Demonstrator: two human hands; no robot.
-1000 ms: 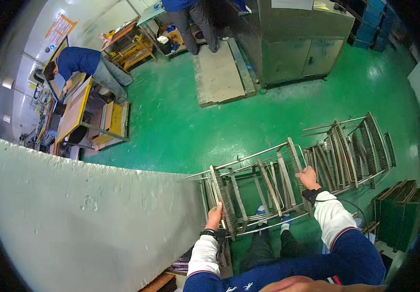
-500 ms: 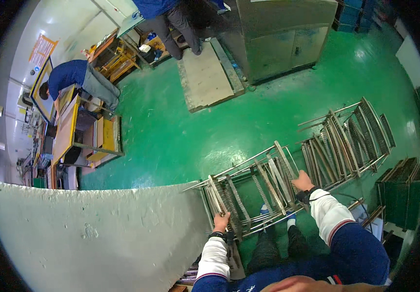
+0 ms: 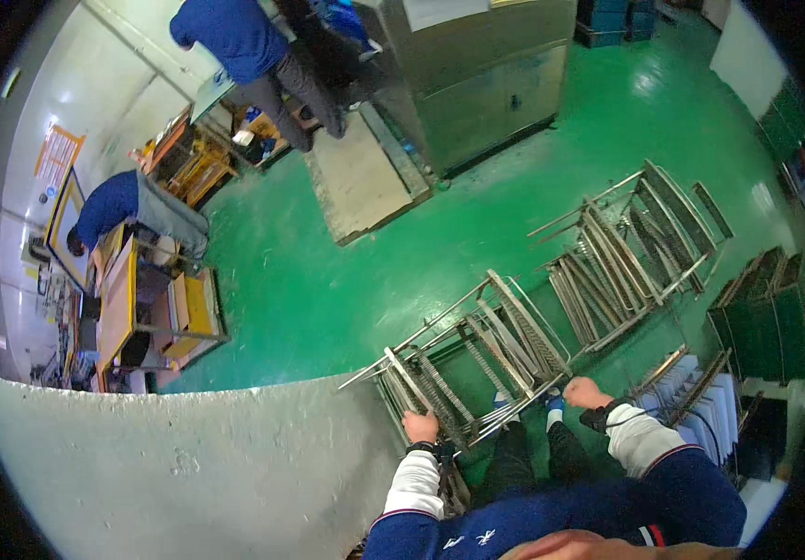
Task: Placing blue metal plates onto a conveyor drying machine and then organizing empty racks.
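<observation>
floor: green, glossy, filling the middle of the frame; everything below stands on it.
wall: pale grey, lower left of the frame, just beside the near end of the rack.
second rack: a like metal frame at right of centre, a little apart from the held one and untouched.
rack: a metal frame of slotted rails at lower centre; its long axis runs from lower left up to the right, and it lies straight ahead of both hands, above them in the frame.
rack's near edge: the bar running between the two hands, just above the person's legs.
right hand: at the rack's lower right corner, fingers closed around the end of that bar.
left hand: at the rack's lower left corner by the wall, fingers curled over the frame.
nearer hand: neither; both are already on the rack, one at each end of the near edge.
</observation>
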